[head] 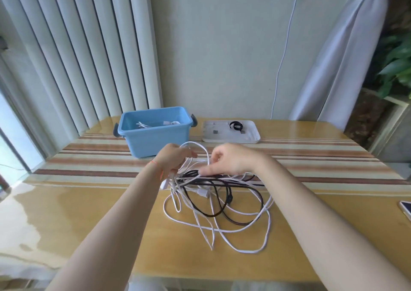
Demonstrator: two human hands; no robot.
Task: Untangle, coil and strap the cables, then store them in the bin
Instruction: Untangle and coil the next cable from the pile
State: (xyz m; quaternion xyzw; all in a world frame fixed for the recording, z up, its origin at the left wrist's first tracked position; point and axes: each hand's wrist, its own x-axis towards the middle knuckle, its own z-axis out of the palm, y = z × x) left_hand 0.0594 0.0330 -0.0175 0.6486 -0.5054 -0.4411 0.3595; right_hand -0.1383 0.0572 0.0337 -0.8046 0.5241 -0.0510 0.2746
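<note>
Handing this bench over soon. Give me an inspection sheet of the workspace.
Surface: glossy table with a striped runner.
Job's things: blue bin at the back, a white cable already inside; white lid beside it holding a black strap.
Clutter: phone at the right edge.
Grips: left hand holds white loops; right hand pinches a white strand.
Cables: white and black tangle, not yet sorted.
Surroundings: blinds, curtain, plant, a wall cord.
</note>
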